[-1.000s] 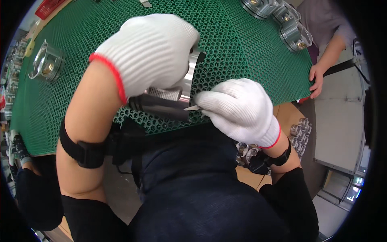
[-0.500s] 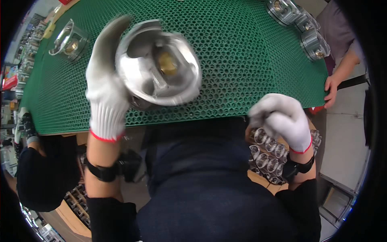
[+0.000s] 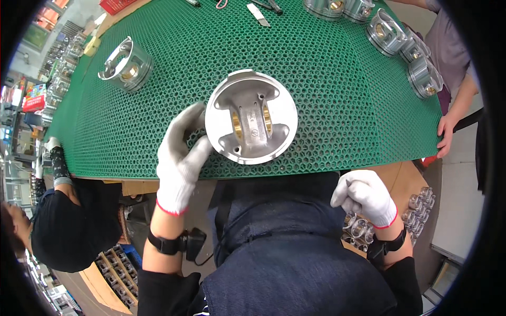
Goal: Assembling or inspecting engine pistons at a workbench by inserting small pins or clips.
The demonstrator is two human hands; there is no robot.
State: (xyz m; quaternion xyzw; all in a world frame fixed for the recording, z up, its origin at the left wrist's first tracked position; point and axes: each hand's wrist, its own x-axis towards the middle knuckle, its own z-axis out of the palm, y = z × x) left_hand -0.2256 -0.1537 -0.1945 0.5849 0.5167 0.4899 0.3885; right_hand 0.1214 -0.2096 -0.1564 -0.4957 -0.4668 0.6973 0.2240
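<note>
A silver piston (image 3: 252, 146) stands on the green honeycomb mat (image 3: 327, 121) in front of me, hollow side up, with brass-coloured rings in its pin bores. Beside its left edge is my left hand (image 3: 179, 150), in a white knitted glove. Its thumb and fingers are spread apart, with the tips at or against the piston's side; whether they press on it is hard to see. My right hand (image 3: 365, 195), gloved too, is closed just off the mat's front edge. A small dark tip shows between its fingers, but the thing itself is hidden.
Another piston (image 3: 129, 68) stands at the mat's left. Several more pistons (image 3: 387, 34) are at the far right, near a person's hand (image 3: 447, 134). A white-handled blade tool (image 3: 258, 15) lies at the back. Below right are boxed pistons (image 3: 419, 213); another worker (image 3: 74, 226) is at left.
The piston, tilted and raised in my left hand before, now stands level on the mat, farther right. My left hand's grip has loosened at its side. My right hand has lowered slightly and stays closed.
</note>
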